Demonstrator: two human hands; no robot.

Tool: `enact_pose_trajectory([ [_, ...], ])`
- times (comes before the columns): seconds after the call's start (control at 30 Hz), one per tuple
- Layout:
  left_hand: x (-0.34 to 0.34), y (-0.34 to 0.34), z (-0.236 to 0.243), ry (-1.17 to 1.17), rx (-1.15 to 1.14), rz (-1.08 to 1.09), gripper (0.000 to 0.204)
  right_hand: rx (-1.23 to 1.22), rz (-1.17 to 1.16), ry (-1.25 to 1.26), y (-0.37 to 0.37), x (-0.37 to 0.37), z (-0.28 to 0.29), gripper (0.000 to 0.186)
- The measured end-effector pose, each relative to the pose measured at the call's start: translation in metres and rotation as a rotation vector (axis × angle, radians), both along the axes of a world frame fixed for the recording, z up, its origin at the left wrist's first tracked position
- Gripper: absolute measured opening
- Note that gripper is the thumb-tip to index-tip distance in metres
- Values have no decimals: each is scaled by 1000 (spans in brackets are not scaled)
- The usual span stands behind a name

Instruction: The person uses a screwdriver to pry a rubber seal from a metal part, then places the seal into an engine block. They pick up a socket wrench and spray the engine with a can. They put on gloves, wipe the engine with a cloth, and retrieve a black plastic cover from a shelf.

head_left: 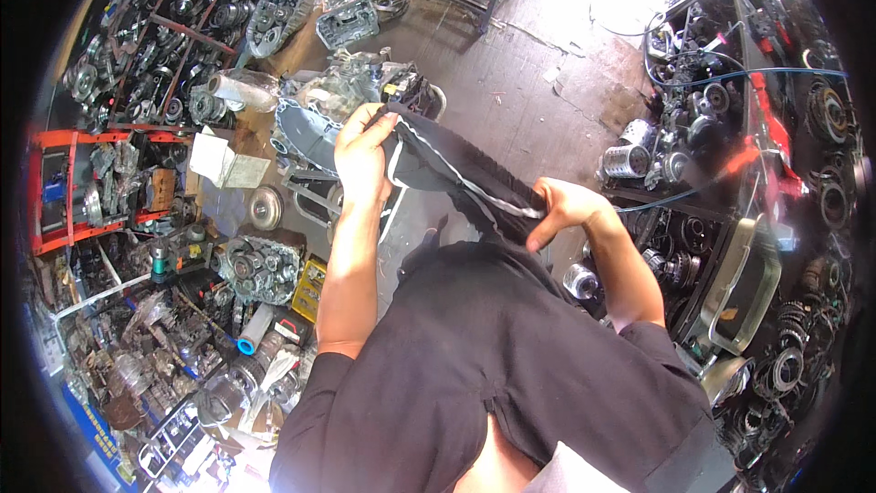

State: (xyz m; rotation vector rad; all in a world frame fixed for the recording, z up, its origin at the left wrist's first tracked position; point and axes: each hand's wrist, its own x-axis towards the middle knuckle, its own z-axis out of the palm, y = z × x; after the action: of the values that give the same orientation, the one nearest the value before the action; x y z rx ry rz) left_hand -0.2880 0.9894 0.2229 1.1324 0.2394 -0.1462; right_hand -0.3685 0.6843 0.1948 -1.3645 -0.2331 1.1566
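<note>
Both hands are raised in front of my body, stretching a dark garment (470, 157) between them. It has a gathered, elastic-looking band along its far edge. A white cord (438, 157) runs along the cloth, and a loose length hangs near my left wrist. My left hand (363, 151) is closed on the left end, thumb on top. At the other end, my right hand (573, 207) pinches the band, with its thumb pointing inward. The lower part of the garment merges with my dark shirt (493, 319), so I cannot tell where it ends.
Metal gearbox housings (347, 16) stand on the floor ahead, beside a roll of clear plastic wrap (243, 89). An orange rack (55, 192) and heaps of parts line the left. On the right are shelves with metal drums (626, 162), a tray (741, 288) and a blue hose (776, 70).
</note>
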Motion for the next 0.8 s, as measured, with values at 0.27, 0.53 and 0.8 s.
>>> enact_pose_trajectory([
  [0.27, 6, -50, -53, 116, 289, -82, 17, -128, 107, -272, -33, 34, 37, 24],
  [0.53, -3, -98, -126, 357, 255, -626, 9, -70, -205, -1124, -36, 36, 56, 45],
  [0.8, -32, -87, -189, 371, 82, -929, 30, 868, -281, 44, 46, 88, -17, 79],
])
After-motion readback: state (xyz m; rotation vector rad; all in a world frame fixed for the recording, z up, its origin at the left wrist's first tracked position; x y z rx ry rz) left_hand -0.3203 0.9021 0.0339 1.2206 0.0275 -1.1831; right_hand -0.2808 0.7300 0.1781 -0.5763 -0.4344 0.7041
